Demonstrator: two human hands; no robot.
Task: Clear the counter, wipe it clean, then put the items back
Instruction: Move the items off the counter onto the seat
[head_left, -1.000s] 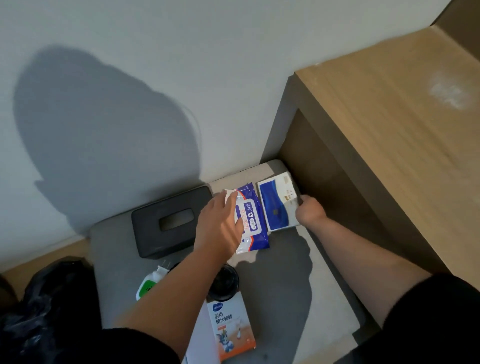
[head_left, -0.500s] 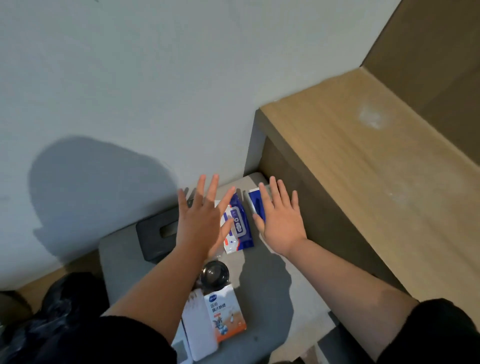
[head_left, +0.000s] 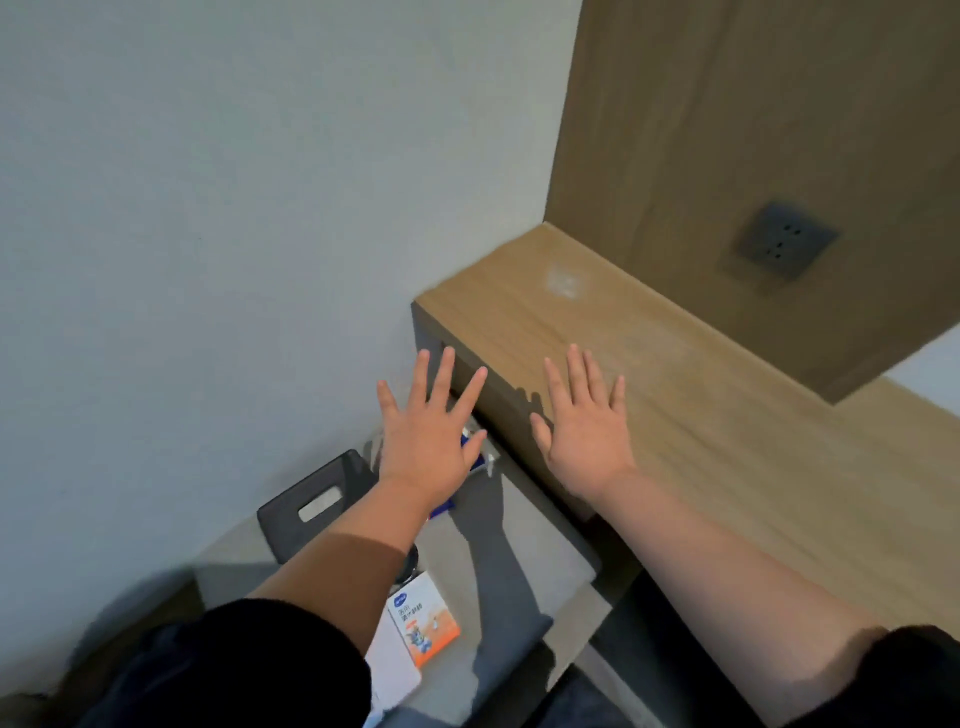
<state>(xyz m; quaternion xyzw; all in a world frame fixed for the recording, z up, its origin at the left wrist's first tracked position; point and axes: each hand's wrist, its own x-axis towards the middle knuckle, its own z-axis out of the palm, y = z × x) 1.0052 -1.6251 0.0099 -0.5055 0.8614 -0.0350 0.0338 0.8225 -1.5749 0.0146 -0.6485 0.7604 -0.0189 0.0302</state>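
My left hand (head_left: 428, 431) hovers with fingers spread above the grey seat (head_left: 498, 561), holding nothing. My right hand (head_left: 584, 426) is also spread flat, raised at the left edge of the wooden counter (head_left: 701, 415). The counter top is bare and shows a pale smudge (head_left: 563, 280) near its far end. On the seat lie a black tissue box (head_left: 317, 504), an orange and white box (head_left: 423, 626) on a white pack (head_left: 389, 670), and a blue wipes pack (head_left: 475, 452) mostly hidden by my left hand.
A white wall runs behind the seat. A wooden panel with a grey power socket (head_left: 782, 244) rises behind the counter. A dark round object (head_left: 408, 564) sits partly hidden under my left forearm.
Both hands let go of the blue packs on the seat, opened flat and rose up and right toward the counter. The camera tilted upward.
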